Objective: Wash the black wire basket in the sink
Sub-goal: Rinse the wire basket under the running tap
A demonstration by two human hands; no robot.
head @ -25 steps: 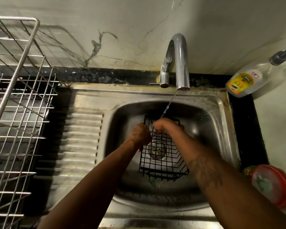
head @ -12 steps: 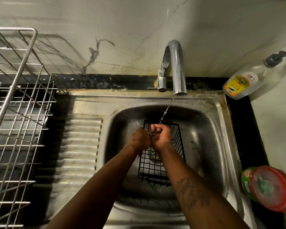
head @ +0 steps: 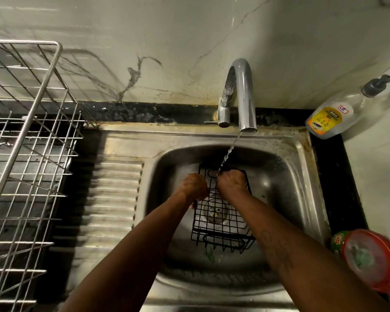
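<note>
The black wire basket (head: 221, 224) stands in the steel sink (head: 288, 199), over the drain. A thin stream of water falls from the chrome tap (head: 241, 95) onto its far rim. My left hand (head: 195, 186) grips the basket's left far edge with curled fingers. My right hand (head: 231, 181) is curled over the far rim right where the water lands. Both forearms reach in from the bottom and hide part of the basket's sides.
A large metal dish rack (head: 25, 154) stands on the left beside the ribbed drainboard (head: 113, 199). A dish-soap pump bottle (head: 333, 115) leans at the back right. A red-lidded tub (head: 369, 260) sits on the dark counter at the right.
My right hand has shifted to the right along the far rim, apart from the left hand. The left hand stays on the left edge. Water keeps running.
</note>
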